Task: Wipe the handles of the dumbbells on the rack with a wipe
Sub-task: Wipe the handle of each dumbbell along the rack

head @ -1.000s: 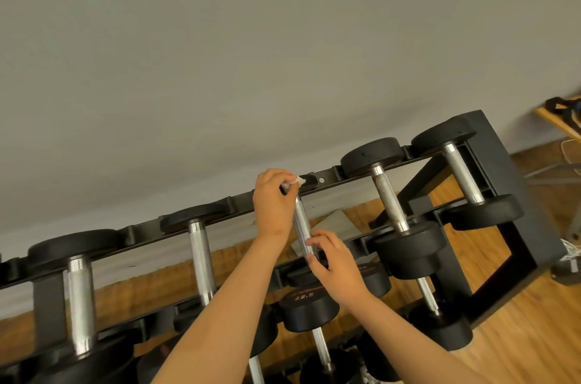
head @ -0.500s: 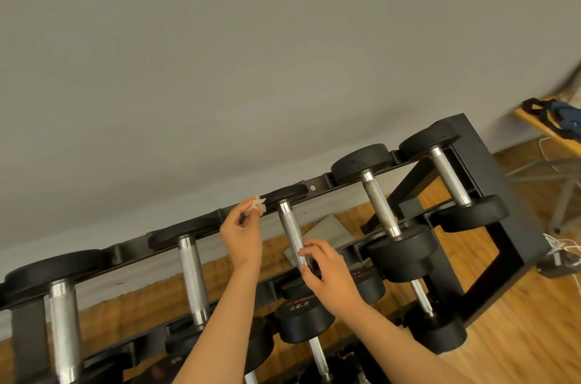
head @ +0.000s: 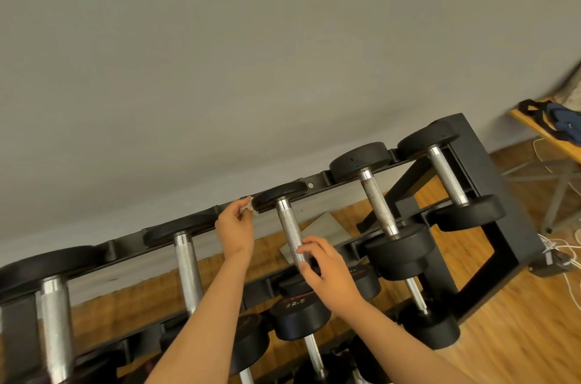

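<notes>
1. While the head view looked down over the black rack [head: 481, 169], the left hand [head: 235, 228] was raised to the rack's rear top rail, pinching a small crumpled white wipe [head: 247, 208] between thumb and fingertips.
2. The wipe sat just beside the rear head of the middle dumbbell [head: 281, 192]. It was to the left of that dumbbell's knurled steel handle [head: 289, 226] and apart from it.
3. The right hand [head: 328, 269] was at the near end of the same handle, its fingers curled round the bar. The hand hid most of the dumbbell's front head.
4. Four other dumbbells lay across the top tier, each handle running from the rear rail towards the front. Two were to the left, the far-left dumbbell [head: 53, 320] and its neighbour [head: 187, 258]. Two were to the right, the nearer dumbbell [head: 377, 204] and the end dumbbell [head: 446, 176].
5. On the lower tier, a dumbbell marked 22.5 [head: 298, 317] lay just below the right wrist.
6. A grey wall [head: 283, 53] rose behind the rack, and a wooden floor [head: 518, 320] spread beneath it. A flat grey panel [head: 323, 226] showed between the handles.
7. At the far right, a wooden surface [head: 531, 122] carried a dark blue bag [head: 559, 122]. White cables [head: 566, 251] lay on the floor near the rack's end frame.
</notes>
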Demonstrator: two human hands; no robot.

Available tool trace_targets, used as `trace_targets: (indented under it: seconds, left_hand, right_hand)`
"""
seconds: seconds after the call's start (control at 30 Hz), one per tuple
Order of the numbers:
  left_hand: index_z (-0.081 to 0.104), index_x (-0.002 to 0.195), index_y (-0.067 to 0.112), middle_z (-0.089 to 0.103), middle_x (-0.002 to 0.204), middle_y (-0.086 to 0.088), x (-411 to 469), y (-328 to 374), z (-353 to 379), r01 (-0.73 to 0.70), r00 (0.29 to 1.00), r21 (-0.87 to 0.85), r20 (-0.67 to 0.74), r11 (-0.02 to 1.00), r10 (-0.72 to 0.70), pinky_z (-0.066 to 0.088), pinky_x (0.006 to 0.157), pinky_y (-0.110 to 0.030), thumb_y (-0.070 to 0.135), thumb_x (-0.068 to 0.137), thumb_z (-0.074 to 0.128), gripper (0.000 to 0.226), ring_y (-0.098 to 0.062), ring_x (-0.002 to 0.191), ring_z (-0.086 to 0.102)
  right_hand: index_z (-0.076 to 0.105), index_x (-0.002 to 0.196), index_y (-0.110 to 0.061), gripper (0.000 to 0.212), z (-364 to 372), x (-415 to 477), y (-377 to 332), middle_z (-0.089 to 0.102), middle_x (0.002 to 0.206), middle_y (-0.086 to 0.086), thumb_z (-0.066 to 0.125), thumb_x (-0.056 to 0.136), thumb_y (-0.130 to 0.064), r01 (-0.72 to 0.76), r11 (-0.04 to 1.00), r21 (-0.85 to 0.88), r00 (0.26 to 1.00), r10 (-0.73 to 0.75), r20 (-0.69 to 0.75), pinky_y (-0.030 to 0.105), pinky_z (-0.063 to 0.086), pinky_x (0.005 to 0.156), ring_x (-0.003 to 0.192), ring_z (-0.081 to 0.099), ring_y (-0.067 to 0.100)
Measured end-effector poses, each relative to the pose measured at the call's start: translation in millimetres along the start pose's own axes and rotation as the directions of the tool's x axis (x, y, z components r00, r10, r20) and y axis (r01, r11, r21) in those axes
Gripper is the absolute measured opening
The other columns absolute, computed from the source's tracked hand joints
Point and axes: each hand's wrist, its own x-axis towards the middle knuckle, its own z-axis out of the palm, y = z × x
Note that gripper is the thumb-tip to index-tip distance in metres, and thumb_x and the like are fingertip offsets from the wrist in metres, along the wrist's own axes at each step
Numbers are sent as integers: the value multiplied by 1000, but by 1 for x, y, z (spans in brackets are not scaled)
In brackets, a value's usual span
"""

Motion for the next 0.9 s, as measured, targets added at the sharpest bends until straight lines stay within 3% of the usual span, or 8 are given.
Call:
trace_targets:
  seconds: [0.1, 0.23, 0.47, 0.67, 0.77, 0.9]
  left_hand:
    - [67, 113, 5, 65, 96, -2, -2, 4, -1, -86, 996, 138, 28, 987, 83, 53, 87, -26, -3, 93, 56, 25, -8, 84, 60]
    - [66, 110, 3, 66, 95, -9, 1, 6, -1, -134, 991, 231, 55, 964, 125, 53, 85, -30, -4, 93, 55, 22, -16, 84, 61]
    - [72, 100, 4, 70, 96, -7, -1, 15, -7, -8, 999, 45, -32, 999, 9, 46, 76, -11, -3, 91, 59, 17, -11, 86, 61]
    - [74, 96, 10, 69, 90, 2, -11, 43, -8, -162, 987, -12, -13, 987, 162, 47, 72, -5, 4, 88, 66, 12, -2, 81, 61]
    - [75, 97, 14, 68, 89, 6, -13, 60, 6, -277, 957, 35, 95, 960, 273, 48, 80, -12, 5, 87, 69, 15, -8, 88, 62]
    - [75, 92, 18, 68, 88, 9, -30, 76, 24, -332, 918, 30, 239, 943, 316, 51, 85, -27, 3, 86, 68, 18, -13, 91, 62]
  right_hand:
    - [57, 119, -26, 24, 0, 0, -1, 43, 134, -17, 53, 96, -30, -6, 1000, 1, 1000, 6, 1, 35, 41, 105, 122, 42, 3]
    - [58, 119, -26, 24, -1, 0, -2, 43, 133, -17, 52, 96, -30, -9, 1000, -8, 1000, 9, 8, 36, 41, 104, 120, 42, 3]
    - [58, 119, -24, 25, -2, -1, -5, 44, 133, -15, 52, 96, -29, 0, 1000, -12, 1000, 0, -1, 35, 44, 101, 118, 45, 6]
    - [58, 122, -22, 26, -4, -2, -13, 45, 136, -9, 50, 98, -29, -11, 999, -39, 1000, 11, -7, 28, 43, 101, 120, 44, 7]
    - [58, 122, -22, 26, -5, -2, -14, 46, 135, -6, 51, 98, -28, -14, 1000, -27, 1000, 14, 7, 29, 42, 102, 122, 45, 10]
    - [55, 122, -22, 28, -14, -4, -19, 50, 130, -8, 57, 96, -29, -43, 997, 69, 999, 41, 21, 26, 39, 101, 117, 47, 8]
